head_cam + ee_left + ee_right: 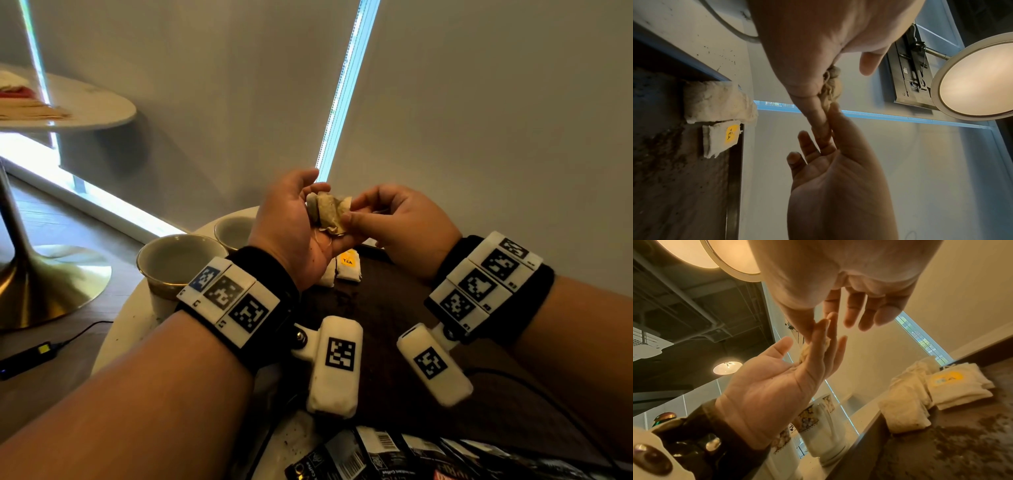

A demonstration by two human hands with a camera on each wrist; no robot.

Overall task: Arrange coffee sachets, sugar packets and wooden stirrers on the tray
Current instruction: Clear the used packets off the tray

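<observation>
Left hand: raised above the tray, palm turned up and inward, fingers nearly straight, cradling a crumpled tan tea bag; thumb apart from the bag.
Right hand: raised beside the left, thumb and forefinger pinching the right edge of the same tea bag; remaining fingers loosely bent.
Tea bag: held between both hands in the air, wrinkled, a thin string hanging below toward the left palm.
Tray: dark, rectangular, lying on the round pale desk; surface sprinkled with dark loose grains.
Tea bags on tray: small white pile at the far edge, directly under the hands; top one bearing a yellow tag marked "TEA".
Coffee sachets: black packets with barcodes, spread at the near edge of the view, close to the tray's near end.
Cups: two pale, gold-rimmed, standing on the desk left of the tray, one behind the other.
Wrist units: white, marker-covered, strapped on black bands at both wrists.
</observation>
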